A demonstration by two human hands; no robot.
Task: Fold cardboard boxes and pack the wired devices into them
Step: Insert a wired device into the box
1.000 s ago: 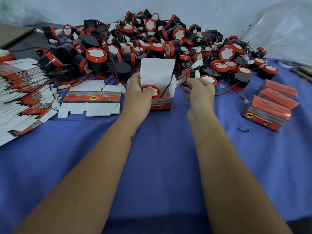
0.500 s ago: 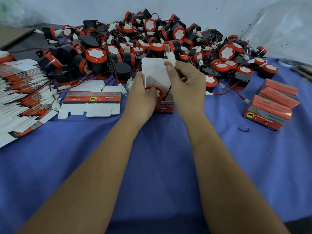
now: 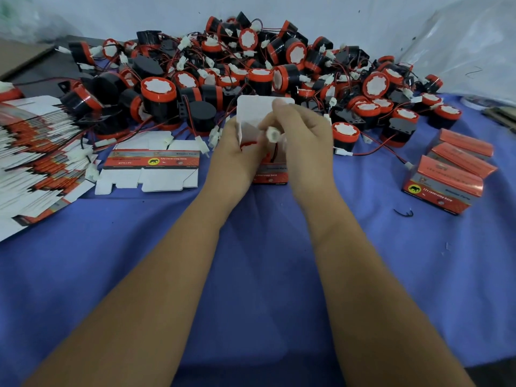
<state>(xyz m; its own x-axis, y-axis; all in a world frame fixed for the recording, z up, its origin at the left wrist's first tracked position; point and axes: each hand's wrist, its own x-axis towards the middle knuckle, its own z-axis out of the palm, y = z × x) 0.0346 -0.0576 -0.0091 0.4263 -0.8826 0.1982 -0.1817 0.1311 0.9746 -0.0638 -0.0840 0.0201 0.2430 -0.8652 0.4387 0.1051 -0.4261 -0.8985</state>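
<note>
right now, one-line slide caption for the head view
Left hand steadies an open box while the right hand tucks a white connector in, horn pile behind.

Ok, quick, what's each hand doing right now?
Left hand: grips the open box.
Right hand: pinches the white connector over the box.

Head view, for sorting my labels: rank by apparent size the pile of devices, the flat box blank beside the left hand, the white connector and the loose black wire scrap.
1. pile of devices
2. flat box blank
3. and 4. white connector and black wire scrap: alike, not ranked.
</note>
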